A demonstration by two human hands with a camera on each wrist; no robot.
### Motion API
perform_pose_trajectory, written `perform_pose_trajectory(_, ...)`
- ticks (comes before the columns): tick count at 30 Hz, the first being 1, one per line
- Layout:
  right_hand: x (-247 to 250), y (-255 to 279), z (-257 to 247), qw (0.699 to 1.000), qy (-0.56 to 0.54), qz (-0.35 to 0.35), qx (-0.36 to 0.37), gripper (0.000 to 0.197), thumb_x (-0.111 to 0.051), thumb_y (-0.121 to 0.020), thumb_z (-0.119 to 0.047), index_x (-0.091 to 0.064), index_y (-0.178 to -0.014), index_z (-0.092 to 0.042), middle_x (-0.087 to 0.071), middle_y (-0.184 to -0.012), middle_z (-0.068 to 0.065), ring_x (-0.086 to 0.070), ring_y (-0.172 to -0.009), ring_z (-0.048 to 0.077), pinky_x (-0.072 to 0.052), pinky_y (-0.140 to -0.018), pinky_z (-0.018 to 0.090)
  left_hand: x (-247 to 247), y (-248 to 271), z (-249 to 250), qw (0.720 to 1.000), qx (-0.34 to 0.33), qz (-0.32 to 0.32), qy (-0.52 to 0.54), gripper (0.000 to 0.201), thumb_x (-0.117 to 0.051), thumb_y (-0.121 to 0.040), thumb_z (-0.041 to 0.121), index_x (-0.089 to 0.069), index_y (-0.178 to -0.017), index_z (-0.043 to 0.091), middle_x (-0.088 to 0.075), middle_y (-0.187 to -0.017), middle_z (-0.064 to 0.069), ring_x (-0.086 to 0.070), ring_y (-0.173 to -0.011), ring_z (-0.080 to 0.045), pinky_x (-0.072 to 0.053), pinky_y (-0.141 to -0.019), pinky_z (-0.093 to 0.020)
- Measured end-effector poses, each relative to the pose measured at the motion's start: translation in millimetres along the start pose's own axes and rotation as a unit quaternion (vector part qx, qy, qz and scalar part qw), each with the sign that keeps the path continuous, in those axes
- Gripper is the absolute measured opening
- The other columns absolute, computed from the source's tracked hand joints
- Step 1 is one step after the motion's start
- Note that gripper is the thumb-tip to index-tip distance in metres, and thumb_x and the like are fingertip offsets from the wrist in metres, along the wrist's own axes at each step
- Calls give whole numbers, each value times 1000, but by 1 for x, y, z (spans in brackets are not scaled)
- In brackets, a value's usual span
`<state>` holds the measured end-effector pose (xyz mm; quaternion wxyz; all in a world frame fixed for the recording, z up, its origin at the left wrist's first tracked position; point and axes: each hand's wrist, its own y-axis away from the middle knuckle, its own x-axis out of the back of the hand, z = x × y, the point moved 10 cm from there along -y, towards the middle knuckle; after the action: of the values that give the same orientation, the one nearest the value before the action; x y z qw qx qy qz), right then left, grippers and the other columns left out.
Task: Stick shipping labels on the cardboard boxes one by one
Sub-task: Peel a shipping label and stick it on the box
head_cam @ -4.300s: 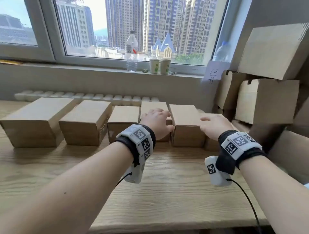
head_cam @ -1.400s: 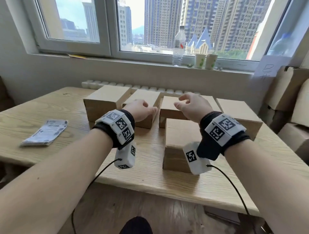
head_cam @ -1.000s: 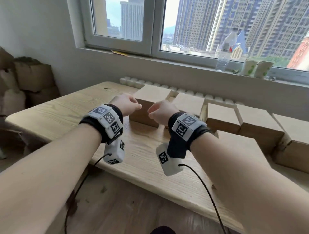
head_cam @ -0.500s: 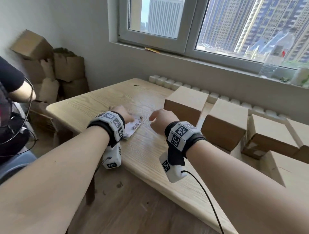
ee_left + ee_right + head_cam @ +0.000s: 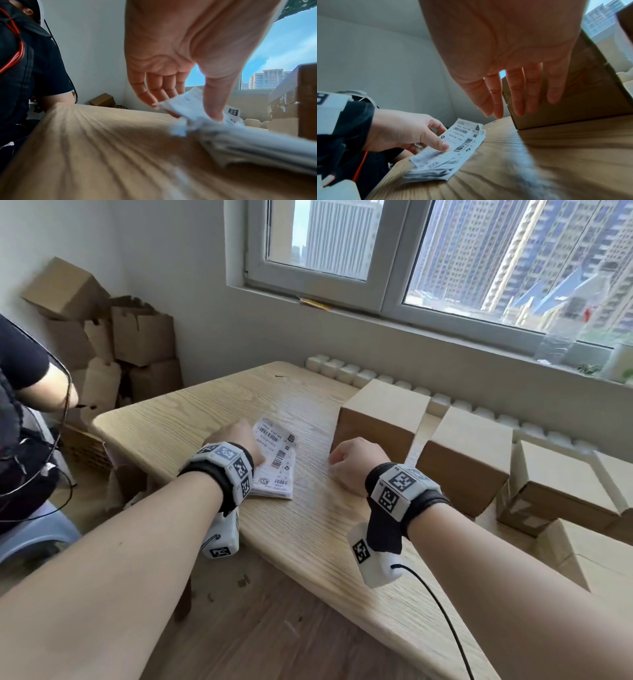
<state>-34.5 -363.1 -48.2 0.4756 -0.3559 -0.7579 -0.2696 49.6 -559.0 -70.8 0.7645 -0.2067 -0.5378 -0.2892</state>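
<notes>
A stack of white shipping labels (image 5: 275, 465) lies on the wooden table (image 5: 191, 419), left of a row of plain cardboard boxes (image 5: 382, 419). My left hand (image 5: 251, 451) is on the stack. In the left wrist view its thumb and fingers (image 5: 154, 100) pinch the top label (image 5: 185, 104) and lift its edge off the stack (image 5: 257, 143). The right wrist view shows the same pinch on the top label (image 5: 462, 136). My right hand (image 5: 337, 460) hovers just right of the labels, in front of the first box (image 5: 573, 102), fingers relaxed and empty.
More boxes (image 5: 469, 455) run right along the wall, and one box (image 5: 582, 553) stands nearer the front edge. Cardboard boxes (image 5: 120, 337) are piled in the left corner. Another person (image 5: 20, 422) sits at the left. A water bottle (image 5: 565, 333) stands on the sill.
The view swung from the boxes at the right to the table's left end. Both hands moved there, and my left hand has taken hold of the top label on the stack.
</notes>
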Motion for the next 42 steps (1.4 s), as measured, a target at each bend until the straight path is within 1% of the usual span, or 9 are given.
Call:
perform_pose_trajectory(5,13,5,10,1000,-19,10,-4,23,-54,-85,-14,-68,-103,-20,-64,-108,-2,-53,-88,14,-40,-72,22,27,8,3,996,-19,65,66,14,-59,-87,31,-64,-85,18,-68,-101,-4,-62,-94,-28,-46,-76,-30)
perform_pose_trajectory(12,57,19,30,980,-170,102,-28,41,-64,-85,-38,-60,-119,-15,-64,-115,3,-60,-108,22,-48,-93,33,53,36,71,962,-110,10,249,10,-67,-84,28,-64,-80,19,-64,-87,2,-56,-82,-15,-39,-72,-26)
perform_pose_trajectory(16,88,38,57,937,-306,159,-56,57,-72,-80,-34,-52,-128,-10,-66,-92,4,-67,-78,18,-59,-69,33,50,65,126,924,-181,-73,328,10,-68,-85,24,-63,-78,18,-65,-82,3,-58,-81,-13,-42,-73,-24)
perform_pose_trajectory(20,120,70,94,905,-361,212,-75,15,-73,-80,-23,-63,-86,-13,-70,-87,6,-59,-60,13,-51,-54,24,38,93,167,898,-213,-124,364,9,-65,-87,20,-61,-82,14,-65,-82,-2,-56,-66,-9,-43,-47,-11)
perform_pose_trajectory(23,136,92,125,896,-367,237,-83,29,-75,-79,-24,-54,-60,-19,-70,-79,4,-55,-57,12,-43,-51,22,26,111,194,891,-223,-146,367,15,-63,-88,20,-57,-75,16,-66,-86,-5,-56,-65,-10,-42,-51,-16)
perform_pose_trajectory(27,152,130,168,880,-379,260,-118,14,-77,-77,-24,-66,-71,-18,-65,-61,-1,-50,-32,0,-42,-40,20,14,137,230,885,-246,-169,357,15,-62,-89,21,-56,-76,16,-65,-81,-1,-54,-62,-5,-40,-47,-12)
perform_pose_trajectory(32,168,168,211,865,-392,280,-143,12,-65,-88,-18,-68,-85,-7,-68,-70,7,-59,-47,9,-49,-44,21,-3,174,274,866,-274,-218,356,12,-62,-88,16,-56,-79,10,-63,-78,-1,-56,-61,-8,-43,-44,-10)
perform_pose_trajectory(39,185,201,244,879,-341,304,-138,20,-65,-88,-19,-65,-68,-16,-69,-68,5,-57,-44,6,-41,-39,15,-8,207,320,861,-327,-207,329,21,-63,-87,31,-63,-97,13,-67,-86,1,-58,-70,-8,-40,-59,-18)
perform_pose_trajectory(42,186,208,248,876,-351,305,-132,16,-69,-85,-18,-67,-70,-11,-69,-67,6,-58,-45,7,-53,-49,20,3,221,337,844,-360,-200,344,26,-63,-85,34,-64,-102,14,-67,-80,6,-57,-64,-5,-43,-56,-14)
